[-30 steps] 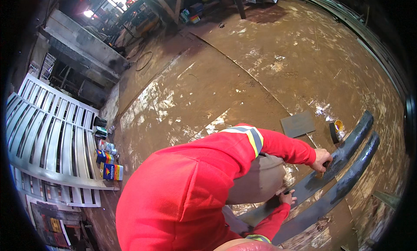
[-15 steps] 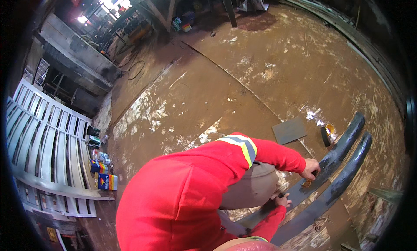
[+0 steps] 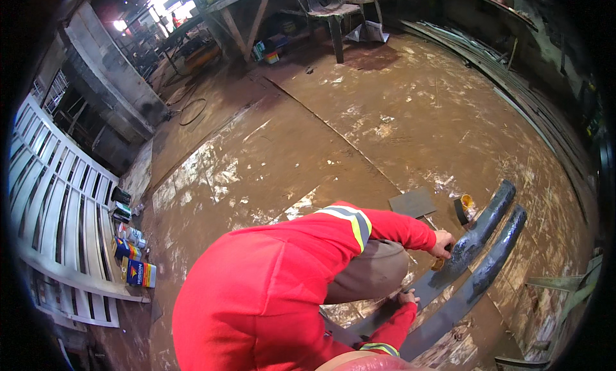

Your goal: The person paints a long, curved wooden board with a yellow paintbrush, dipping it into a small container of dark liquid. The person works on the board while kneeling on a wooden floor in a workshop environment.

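The left hand reaches out from a red sleeve banded with a grey and yellow reflective stripe. Its fingers are curled down onto a small yellow-brown piece, too small to identify, held against the nearer of two dark bars. The bars are long, gently curved and rounded, with a dull, rough grey skin, and lie side by side, almost touching, on the scuffed brown floor. The right hand rests loosely opened, holding nothing, on the flat lower end of the nearer bar. Just beyond the bars lie a flat dark grey square plate and a small yellow-topped tin. A white slatted metal grille lies well apart on the left.
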### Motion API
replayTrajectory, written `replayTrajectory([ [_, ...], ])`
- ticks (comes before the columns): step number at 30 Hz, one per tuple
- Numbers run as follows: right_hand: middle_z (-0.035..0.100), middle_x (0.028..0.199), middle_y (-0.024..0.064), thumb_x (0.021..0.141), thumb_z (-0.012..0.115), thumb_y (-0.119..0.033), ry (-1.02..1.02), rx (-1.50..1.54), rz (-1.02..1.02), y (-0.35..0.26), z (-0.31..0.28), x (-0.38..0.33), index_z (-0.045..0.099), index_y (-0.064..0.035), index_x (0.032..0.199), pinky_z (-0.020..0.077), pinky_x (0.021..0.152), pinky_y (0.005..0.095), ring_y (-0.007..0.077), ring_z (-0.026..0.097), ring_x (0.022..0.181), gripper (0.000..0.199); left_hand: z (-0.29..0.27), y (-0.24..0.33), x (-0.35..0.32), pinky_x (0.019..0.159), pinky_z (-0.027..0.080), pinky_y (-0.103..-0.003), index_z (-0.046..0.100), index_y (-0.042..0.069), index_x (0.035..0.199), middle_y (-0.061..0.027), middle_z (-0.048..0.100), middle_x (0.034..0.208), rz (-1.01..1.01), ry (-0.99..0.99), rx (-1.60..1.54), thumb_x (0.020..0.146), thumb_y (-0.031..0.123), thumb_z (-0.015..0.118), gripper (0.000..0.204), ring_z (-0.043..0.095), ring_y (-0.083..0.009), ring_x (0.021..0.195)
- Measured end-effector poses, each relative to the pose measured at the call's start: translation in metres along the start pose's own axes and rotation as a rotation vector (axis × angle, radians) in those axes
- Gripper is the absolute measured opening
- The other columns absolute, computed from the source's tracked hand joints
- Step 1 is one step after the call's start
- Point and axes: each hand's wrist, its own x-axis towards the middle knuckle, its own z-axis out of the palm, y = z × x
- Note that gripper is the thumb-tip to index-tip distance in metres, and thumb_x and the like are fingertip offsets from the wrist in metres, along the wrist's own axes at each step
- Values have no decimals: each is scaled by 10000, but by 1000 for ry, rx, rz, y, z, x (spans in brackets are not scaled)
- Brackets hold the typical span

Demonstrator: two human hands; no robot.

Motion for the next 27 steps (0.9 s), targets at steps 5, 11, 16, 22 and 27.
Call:
replayTrajectory([
  [5, 208, 1436, 255, 766, 603, -486, -4, 7, -40, -7, 3, -11, 253, -234, 1398, 274, 1069, 488, 446, 254, 1306, 765, 3, 6, -15, 723, 505, -415, 655, 39, 893, -175, 666, 817, 6, -30, 56, 681, 263, 698, 312, 647, -333, 810],
  [11, 361, 1380, 195, 793, 592, -447, 60, -16, -351, -45, 14, 5, 393, -147, 1320, 291, 1066, 459, 381, 360, 1266, 639, -30, 8, -49, 701, 517, -418, 691, 64, 804, -174, 668, 786, -40, 7, 229, 698, 247, 655, 215, 655, -321, 761],
  [16, 488, 1334, 146, 814, 582, -415, 542, -22, -500, -1, -97, 62, 510, -74, 1255, 306, 1064, 434, 327, 449, 1233, 562, -90, 81, 28, 650, 539, -317, 650, 7, 1029, -129, 701, 829, -165, -22, -72, 816, 228, 653, 307, 685, -196, 715],
  [22, 69, 1518, 202, 841, 555, -403, 25, 284, -40, 1, -32, -79, 293, -187, 1441, 303, 1031, 557, 403, 191, 1366, 690, 24, -29, 51, 534, 493, -268, 630, -14, 895, -101, 660, 732, -235, -108, -299, 868, 165, 645, 182, 610, -131, 599],
  [27, 108, 1508, 174, 954, 335, -241, 130, 264, 21, -11, -5, -92, 282, -175, 1448, 286, 993, 613, 398, 192, 1345, 501, 90, -27, 73, 604, 512, -280, 642, -9, 914, -122, 684, 783, 122, -371, 20, 865, 184, 647, 199, 653, -161, 661],
])
